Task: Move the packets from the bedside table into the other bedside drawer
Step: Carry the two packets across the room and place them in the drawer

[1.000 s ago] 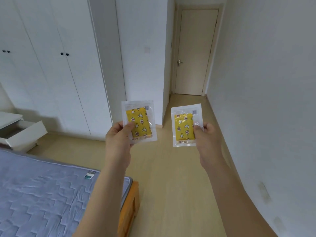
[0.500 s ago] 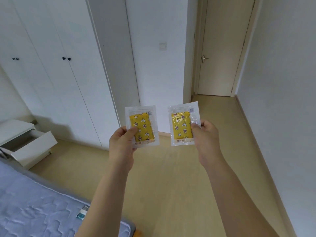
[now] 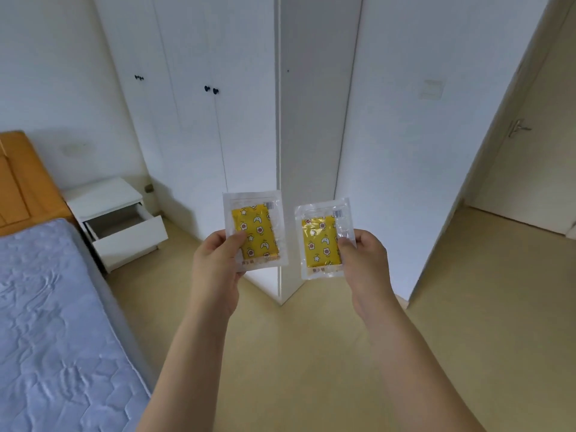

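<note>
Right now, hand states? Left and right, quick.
Left hand: pinching the left yellow-patterned packet by its lower left edge.
Right hand: pinching the right yellow-patterned packet by its right edge.

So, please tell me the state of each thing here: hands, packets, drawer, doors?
left hand: grips the left packet
right hand: pinches the right packet
left packet: sealed, held upright
right packet: sealed, held upright
bedside drawer: pulled open
wardrobe doors: closed
room door: closed
</note>
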Demonstrator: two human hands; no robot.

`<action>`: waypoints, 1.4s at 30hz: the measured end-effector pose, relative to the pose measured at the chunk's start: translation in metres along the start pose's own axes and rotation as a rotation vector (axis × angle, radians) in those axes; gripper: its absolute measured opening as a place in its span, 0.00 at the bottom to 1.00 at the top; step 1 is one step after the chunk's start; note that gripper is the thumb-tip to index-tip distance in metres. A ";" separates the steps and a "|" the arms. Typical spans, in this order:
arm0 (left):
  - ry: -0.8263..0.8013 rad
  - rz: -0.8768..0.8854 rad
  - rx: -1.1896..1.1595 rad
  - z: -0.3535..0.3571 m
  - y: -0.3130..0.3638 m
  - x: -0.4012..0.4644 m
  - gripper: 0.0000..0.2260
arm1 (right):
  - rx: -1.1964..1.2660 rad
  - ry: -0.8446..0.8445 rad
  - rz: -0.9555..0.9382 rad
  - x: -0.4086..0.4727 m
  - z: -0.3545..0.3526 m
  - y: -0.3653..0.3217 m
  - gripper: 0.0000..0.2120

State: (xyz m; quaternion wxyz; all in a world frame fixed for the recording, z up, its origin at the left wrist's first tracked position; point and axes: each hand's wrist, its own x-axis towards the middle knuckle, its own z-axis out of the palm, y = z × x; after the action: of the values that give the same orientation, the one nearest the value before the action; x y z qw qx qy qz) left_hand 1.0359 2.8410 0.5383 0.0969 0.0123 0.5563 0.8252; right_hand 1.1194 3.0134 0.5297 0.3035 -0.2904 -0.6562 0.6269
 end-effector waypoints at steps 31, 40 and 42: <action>0.785 0.314 0.001 -0.174 0.163 0.654 0.04 | 0.071 -0.693 0.069 0.484 0.688 -0.022 0.07; 0.928 0.267 -0.008 -0.324 0.191 0.812 0.04 | -0.075 -0.833 0.064 0.511 0.917 0.009 0.07; 0.914 0.243 0.030 -0.354 0.206 0.857 0.04 | -0.085 -0.827 0.075 0.523 0.969 0.007 0.07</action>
State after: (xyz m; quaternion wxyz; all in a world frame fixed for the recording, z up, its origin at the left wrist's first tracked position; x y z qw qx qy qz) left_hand 0.1202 2.5914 0.5183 -0.2553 -0.2859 0.5483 0.7433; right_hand 0.0426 2.7858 0.5116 -0.0210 -0.0502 -0.7369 0.6738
